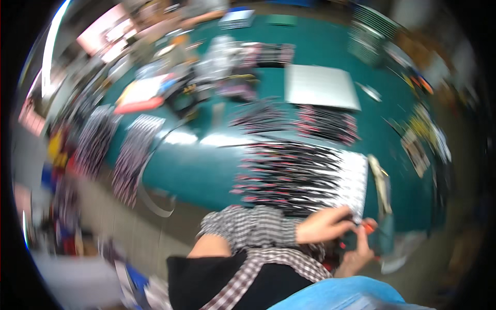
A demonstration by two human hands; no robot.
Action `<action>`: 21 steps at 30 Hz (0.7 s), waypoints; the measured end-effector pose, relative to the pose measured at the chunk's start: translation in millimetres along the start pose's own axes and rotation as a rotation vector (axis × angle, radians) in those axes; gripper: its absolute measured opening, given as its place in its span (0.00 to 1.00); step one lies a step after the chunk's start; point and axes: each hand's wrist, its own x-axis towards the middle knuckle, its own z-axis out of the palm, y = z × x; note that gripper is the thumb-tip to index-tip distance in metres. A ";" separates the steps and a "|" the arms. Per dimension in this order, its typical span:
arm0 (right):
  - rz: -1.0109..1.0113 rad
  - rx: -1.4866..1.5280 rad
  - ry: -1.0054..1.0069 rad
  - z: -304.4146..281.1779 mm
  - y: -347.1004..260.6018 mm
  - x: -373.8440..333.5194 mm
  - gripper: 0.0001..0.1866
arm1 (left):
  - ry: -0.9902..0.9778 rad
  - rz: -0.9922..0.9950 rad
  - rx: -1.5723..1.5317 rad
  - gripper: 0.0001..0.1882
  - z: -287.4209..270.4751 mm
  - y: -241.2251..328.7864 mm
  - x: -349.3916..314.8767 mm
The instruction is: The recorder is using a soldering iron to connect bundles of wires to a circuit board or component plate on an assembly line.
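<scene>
At the table's near right edge my two hands almost meet, blurred by motion. My left hand reaches rightward from a checked sleeve, its fingers bent together in a pinch; what lies between them is too smeared to name. Just below it my right hand is closed, with a small orange-red object at its fingertips. Beside them, rows of black wires with reddish ends lie across a white sheet, its right part bare.
Behind the wires are more wire bundles and a white flat board on the green table. Wire bundles hang over its left edge. A pale long tool-like thing lies right; a wire basket stands far right.
</scene>
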 end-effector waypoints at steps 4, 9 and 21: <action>-0.058 0.165 -0.010 16.0 -2.8 2.5 0.14 | 0.087 0.139 0.060 0.13 4.0 -3.6 -14.6; 0.016 0.107 -0.085 4.0 7.6 11.2 0.12 | 0.139 0.111 0.064 0.13 7.2 -8.8 -16.7; 0.021 0.103 0.011 23.5 -4.0 11.1 0.08 | 0.184 -0.037 -0.212 0.07 13.5 1.8 -4.4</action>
